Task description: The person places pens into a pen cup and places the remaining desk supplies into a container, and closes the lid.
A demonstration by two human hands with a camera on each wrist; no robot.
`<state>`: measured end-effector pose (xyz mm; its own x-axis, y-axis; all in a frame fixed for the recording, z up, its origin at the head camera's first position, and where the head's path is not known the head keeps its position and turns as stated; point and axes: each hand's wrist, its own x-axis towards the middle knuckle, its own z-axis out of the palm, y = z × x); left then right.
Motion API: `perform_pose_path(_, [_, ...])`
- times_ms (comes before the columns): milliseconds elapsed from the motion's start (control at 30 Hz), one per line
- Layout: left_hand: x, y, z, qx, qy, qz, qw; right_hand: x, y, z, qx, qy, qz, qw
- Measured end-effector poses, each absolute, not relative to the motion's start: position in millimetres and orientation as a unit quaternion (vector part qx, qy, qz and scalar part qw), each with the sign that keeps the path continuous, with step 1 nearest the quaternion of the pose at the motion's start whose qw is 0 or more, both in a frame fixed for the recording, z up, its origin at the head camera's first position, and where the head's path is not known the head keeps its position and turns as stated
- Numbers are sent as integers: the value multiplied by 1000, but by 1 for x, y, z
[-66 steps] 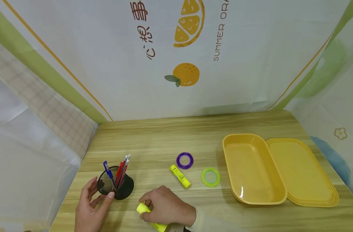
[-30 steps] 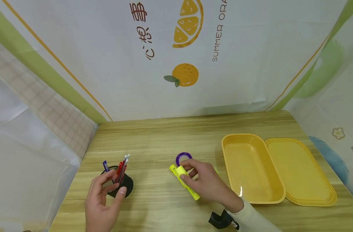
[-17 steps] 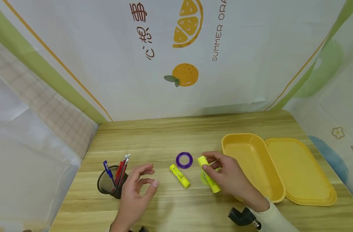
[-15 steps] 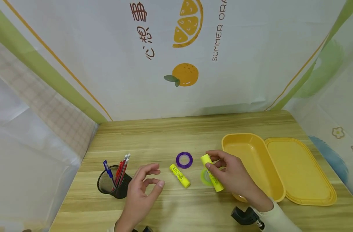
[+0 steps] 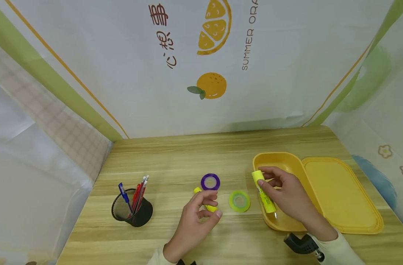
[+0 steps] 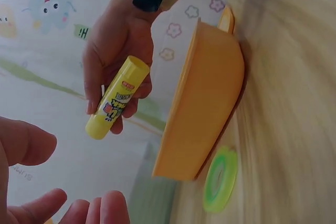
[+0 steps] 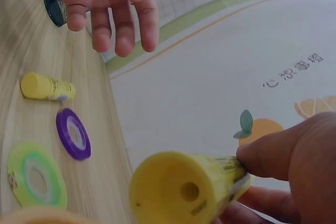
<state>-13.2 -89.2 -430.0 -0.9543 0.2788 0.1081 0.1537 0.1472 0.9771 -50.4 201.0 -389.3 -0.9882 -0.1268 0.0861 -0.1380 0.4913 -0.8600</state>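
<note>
My right hand [image 5: 289, 191] pinches a yellow glue stick [image 5: 263, 192] between thumb and fingers, over the left rim of the yellow box [image 5: 295, 173]. In the right wrist view this glue stick [image 6: 118, 98] shows its hollow bottom end toward the camera. My left hand [image 5: 198, 219] hovers with loosely bent fingers and nothing in them, above a second yellow glue stick [image 7: 47, 86] lying on the table. In the head view that hand partly covers the second stick. Beside it lie a purple tape roll [image 5: 210, 182] and a green tape roll [image 5: 239, 201].
A black mesh pen holder [image 5: 142, 213] with a blue pen, red pens and pencils stands at the left. The box's yellow lid [image 5: 345, 195] lies flat at its right. A printed cloth [image 5: 264, 95] hangs behind the wooden table [image 5: 168, 158].
My right hand picks up the near glue stick and carries it rightward to the box. My left hand leaves the pen holder and moves right, over the other glue stick.
</note>
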Motion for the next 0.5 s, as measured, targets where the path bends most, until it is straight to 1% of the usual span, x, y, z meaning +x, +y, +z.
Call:
perform_pose_path(233, [-16,-62,-435,157,745,641,94,-53,221,-392,53,-877,477,-4])
perform_pose_path(500, [-21,-37,-440,177,742,638,105,-56,236,-406,27,-874,484,-22])
